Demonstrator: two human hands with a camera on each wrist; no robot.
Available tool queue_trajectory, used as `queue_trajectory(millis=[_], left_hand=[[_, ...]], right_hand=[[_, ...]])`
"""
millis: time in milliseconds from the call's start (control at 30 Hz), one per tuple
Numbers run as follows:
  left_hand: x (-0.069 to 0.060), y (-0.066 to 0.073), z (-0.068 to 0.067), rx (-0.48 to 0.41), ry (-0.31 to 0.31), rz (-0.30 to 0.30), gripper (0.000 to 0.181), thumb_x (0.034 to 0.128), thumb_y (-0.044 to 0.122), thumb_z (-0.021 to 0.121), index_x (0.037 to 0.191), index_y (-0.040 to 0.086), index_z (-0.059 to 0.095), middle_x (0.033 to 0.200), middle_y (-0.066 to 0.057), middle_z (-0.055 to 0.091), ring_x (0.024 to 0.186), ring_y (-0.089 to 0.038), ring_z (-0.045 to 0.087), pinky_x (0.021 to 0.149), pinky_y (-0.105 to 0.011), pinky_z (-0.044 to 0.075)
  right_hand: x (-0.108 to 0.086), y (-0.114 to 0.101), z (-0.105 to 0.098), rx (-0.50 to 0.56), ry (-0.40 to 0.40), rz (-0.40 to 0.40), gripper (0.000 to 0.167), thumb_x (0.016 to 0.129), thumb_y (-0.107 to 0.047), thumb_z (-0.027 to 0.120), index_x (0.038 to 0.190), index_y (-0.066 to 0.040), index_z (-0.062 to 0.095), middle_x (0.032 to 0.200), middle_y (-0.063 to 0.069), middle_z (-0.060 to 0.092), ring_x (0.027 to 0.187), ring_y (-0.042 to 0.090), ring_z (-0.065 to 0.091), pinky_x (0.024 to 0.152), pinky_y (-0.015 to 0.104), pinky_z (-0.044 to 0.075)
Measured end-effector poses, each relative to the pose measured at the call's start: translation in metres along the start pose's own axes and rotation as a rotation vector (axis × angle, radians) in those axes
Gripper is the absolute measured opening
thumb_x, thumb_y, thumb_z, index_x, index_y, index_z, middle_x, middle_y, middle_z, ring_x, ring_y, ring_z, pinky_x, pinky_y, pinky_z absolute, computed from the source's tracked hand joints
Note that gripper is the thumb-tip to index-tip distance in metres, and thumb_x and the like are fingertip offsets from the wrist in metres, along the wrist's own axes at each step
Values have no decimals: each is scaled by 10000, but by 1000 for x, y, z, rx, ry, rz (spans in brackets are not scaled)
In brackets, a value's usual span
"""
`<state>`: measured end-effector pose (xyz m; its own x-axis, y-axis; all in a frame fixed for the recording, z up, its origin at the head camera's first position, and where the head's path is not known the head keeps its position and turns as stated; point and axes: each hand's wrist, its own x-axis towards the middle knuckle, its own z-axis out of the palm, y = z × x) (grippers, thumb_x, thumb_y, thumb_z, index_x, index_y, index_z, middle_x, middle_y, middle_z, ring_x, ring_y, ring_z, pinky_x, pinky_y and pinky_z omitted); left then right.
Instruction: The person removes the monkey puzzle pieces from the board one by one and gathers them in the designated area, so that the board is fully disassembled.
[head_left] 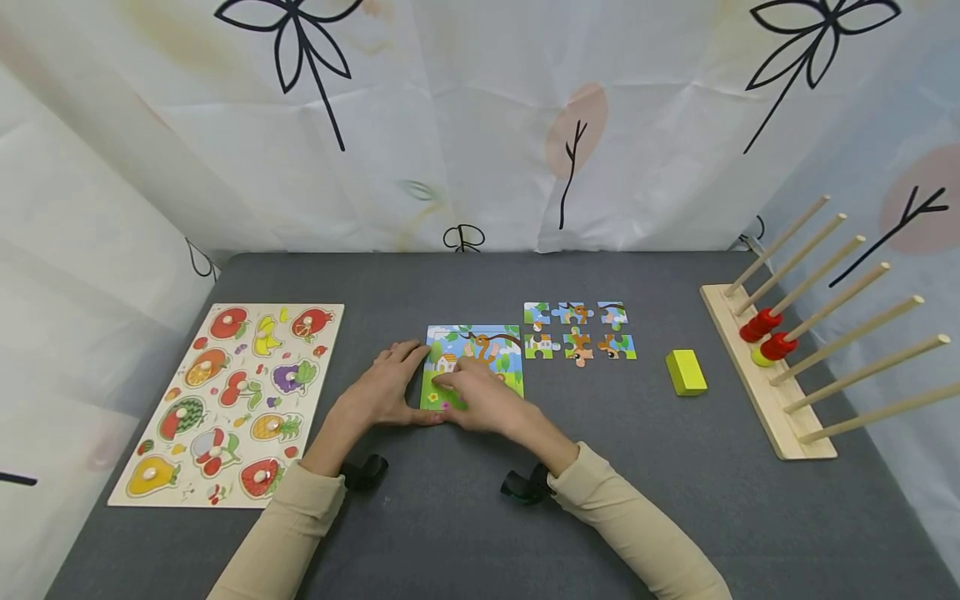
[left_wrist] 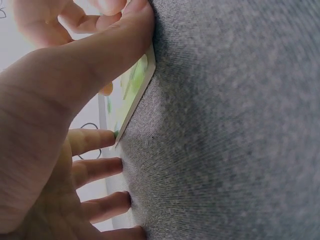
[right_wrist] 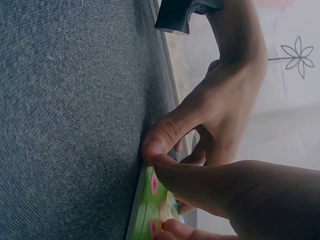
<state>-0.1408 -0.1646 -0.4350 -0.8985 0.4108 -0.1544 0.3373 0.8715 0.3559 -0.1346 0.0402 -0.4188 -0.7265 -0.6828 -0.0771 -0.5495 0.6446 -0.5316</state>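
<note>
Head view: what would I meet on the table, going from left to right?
Fruit board → left hand → picture puzzle → loose puzzle pieces → yellow block → wooden peg stand

Puzzle (head_left: 495,346), brown animal above green grass, lying flat; six loose pieces (head_left: 577,344) beside it, two rows

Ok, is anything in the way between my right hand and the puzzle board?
Nothing visible is. The right hand touches the puzzle board. The left hand is at its left side, and the loose pieces lie off its right edge.
</note>
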Motion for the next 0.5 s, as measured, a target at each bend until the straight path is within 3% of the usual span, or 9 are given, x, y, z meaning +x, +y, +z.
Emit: queue_trajectory(millis=[233, 500], left_hand=[[0, 1, -1, -1, -24, -24, 1111, 728, 541, 890, 1557, 11, 375, 1601, -259, 361, 1452, -524, 371, 1135, -667, 390], [-1, 3, -2, -13, -38, -36, 1111, 738, 527, 888, 1564, 7, 359, 1609, -259, 347, 1458, -532, 357, 1137, -675, 381]], right_hand=[[1, -3, 0, -29, -63, 73, 550, 900, -245, 806, 1406, -116, 634, 1141, 78, 583, 931, 168, 481, 726, 254, 405], [5, -2, 3, -67, -71, 83, 601, 866, -262, 835, 1416, -136, 624, 1184, 83, 571, 931, 172, 495, 708, 264, 414]])
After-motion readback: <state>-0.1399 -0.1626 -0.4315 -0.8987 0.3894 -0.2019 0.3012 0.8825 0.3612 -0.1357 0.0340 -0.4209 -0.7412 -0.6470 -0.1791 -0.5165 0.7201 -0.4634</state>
